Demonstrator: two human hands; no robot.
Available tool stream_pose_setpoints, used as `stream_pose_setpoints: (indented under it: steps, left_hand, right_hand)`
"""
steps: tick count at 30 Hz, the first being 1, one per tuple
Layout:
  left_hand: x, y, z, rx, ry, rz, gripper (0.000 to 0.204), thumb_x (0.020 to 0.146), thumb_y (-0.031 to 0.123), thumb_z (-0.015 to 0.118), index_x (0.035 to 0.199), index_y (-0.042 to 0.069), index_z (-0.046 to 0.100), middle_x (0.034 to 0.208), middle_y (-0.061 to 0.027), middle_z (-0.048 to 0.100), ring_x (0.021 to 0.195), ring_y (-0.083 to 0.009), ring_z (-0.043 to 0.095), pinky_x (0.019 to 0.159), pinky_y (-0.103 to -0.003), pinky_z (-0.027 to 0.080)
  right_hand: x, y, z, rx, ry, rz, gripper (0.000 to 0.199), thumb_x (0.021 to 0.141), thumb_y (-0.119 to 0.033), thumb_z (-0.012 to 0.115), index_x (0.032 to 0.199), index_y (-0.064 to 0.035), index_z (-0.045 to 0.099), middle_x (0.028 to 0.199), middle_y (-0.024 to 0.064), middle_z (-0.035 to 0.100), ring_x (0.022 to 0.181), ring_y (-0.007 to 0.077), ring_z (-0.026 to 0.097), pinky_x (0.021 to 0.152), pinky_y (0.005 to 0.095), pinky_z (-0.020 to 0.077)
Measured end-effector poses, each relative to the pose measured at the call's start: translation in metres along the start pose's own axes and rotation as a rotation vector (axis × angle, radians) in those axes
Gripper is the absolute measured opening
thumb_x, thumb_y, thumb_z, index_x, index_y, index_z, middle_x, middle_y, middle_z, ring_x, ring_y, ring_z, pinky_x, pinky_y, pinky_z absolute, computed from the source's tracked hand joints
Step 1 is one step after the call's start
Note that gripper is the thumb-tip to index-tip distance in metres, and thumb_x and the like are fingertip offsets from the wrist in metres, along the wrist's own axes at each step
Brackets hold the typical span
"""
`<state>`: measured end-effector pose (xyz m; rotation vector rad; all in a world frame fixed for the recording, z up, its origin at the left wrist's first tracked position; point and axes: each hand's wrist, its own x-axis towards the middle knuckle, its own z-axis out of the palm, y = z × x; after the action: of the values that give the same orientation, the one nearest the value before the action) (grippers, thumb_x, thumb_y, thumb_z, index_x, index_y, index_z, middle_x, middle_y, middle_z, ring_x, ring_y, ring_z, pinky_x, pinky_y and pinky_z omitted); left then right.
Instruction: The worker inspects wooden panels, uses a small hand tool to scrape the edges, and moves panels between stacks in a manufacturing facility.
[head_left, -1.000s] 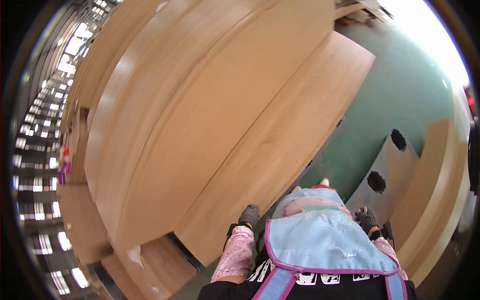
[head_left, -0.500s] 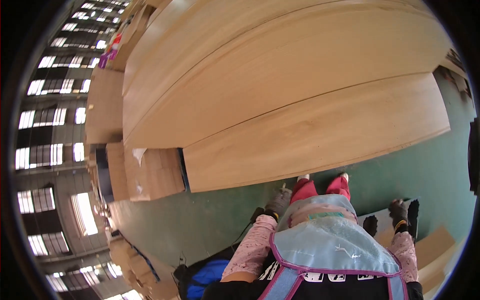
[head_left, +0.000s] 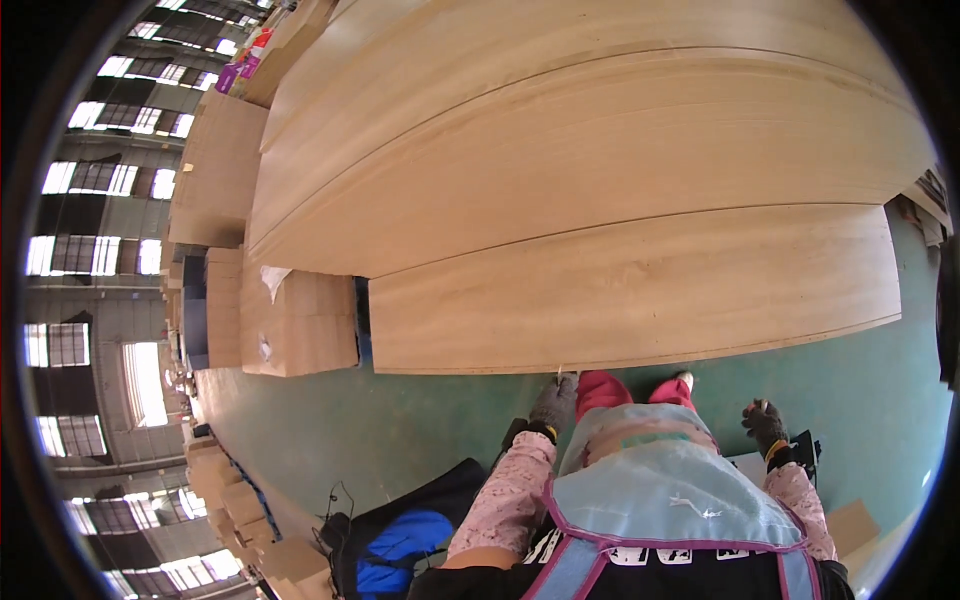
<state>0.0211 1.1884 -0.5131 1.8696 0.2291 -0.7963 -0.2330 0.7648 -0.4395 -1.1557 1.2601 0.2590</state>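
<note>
My left hand (head_left: pixel 553 402), in a dark grey glove, is closed beside my left thigh, just short of the near edge of a long wooden panel (head_left: pixel 630 290). A thin pale tip (head_left: pixel 561 370) sticks up past its fingers; the rest of what it holds is hidden. My right hand (head_left: pixel 766 424), also gloved, hangs out to the right over the green floor. Its fingers are loosely bent and apart, with nothing seen in them. The panel lies nearest me, with more wood-coloured panels (head_left: pixel 600 150) beyond it.
Brown cardboard boxes (head_left: pixel 315 325) stand at the panel's left end. A black and blue bag (head_left: pixel 410 540) lies on the floor (head_left: pixel 420 420) at lower left. Behind my right wrist is a dark object (head_left: pixel 805 452), partly covered. More cartons (head_left: pixel 235 500) line the far left.
My view has shifted, and the panels sit lower at the right. My right hand has come inward from above the grey board with black patches, its fingers loosening. The left hand stays closed.
</note>
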Motion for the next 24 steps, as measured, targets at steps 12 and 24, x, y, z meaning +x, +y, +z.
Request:
stream_pose_setpoints:
  steps: [12,24]
  left_hand:
    - [0.114,0.125,0.039,0.253,-0.174,0.522,0.037,0.094,0.036,0.043,0.110,0.006,0.059,0.108,-0.0187,0.061,0.105,-0.0337,0.056,0.088,-0.040,0.045]
    - [0.008,0.165,0.104,-0.261,-0.570,-0.113,0.035,0.097,0.027,0.037,0.125,0.010,0.051,0.104,-0.0081,0.060,0.092,-0.0130,0.056,0.077,-0.025,0.047]
  right_hand:
    - [-0.112,0.012,0.089,-0.522,0.001,0.239,0.033,0.088,-0.035,0.053,0.098,-0.0044,0.058,0.083,0.0079,0.064,0.068,0.0185,0.063,0.055,0.0315,0.0509]
    - [-0.024,-0.117,0.227,0.006,-0.402,-0.182,0.037,0.087,-0.029,0.060,0.114,-0.0038,0.054,0.089,0.0033,0.062,0.074,0.0106,0.057,0.066,0.0251,0.0471]
